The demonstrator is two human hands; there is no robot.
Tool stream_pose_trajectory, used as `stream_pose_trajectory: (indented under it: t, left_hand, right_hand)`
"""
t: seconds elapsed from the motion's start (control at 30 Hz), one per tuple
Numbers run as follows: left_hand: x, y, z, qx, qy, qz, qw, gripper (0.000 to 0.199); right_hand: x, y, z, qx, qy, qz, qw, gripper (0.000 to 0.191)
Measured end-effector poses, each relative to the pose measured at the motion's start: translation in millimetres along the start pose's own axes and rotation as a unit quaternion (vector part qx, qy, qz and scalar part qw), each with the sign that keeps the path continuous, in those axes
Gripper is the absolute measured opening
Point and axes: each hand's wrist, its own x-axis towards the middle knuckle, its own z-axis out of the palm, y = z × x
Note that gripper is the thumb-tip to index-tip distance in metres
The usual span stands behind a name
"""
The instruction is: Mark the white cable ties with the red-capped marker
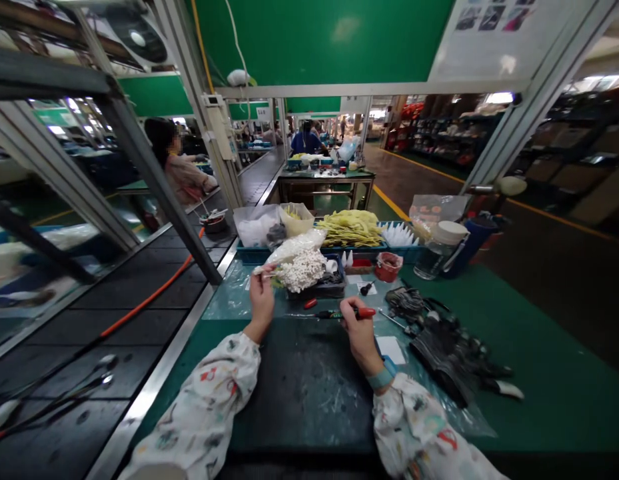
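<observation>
My left hand (262,300) is raised at the left of the work mat, its fingertips pinched on a small pale piece whose kind I cannot make out. Right beside those fingers, a heap of small white parts (302,270) spills from a clear plastic bag (299,245). My right hand (360,337) is closed around a slim black tool with a red end (365,313). The tool points left, and a thin line like a shaft runs on from it. A small red cap-like piece (310,303) lies just above the tool on the plastic sheet.
Dark gloves (439,347) and a thin metal rod (394,320) lie to the right. Behind stand a red pot (388,267), a lidded clear jar (440,250) and bins with yellow strips (349,228) and white nozzles (399,235). A conveyor (154,293) runs along the left.
</observation>
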Motion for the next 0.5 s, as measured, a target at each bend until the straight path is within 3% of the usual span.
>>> stream_pose_trajectory:
  t: [0.13, 0.3, 0.5]
  left_hand:
    - [-5.7, -2.7, 3.0, 0.059, -0.041, 0.047, 0.996, 0.043]
    - [-15.1, -2.8, -6.8, 0.106, -0.077, 0.113, 0.985, 0.036]
    - [-22.2, -2.7, -9.2, 0.086, -0.085, 0.102, 0.987, 0.039]
  right_hand:
    - [-0.5, 1.3, 0.3, 0.024, 0.0, 0.016, 1.0, 0.04]
    - [-2.0, 0.7, 0.2, 0.049, -0.01, 0.029, 0.998, 0.04]
    - [-3.5, 1.0, 0.4, 0.06, -0.01, 0.045, 0.997, 0.04]
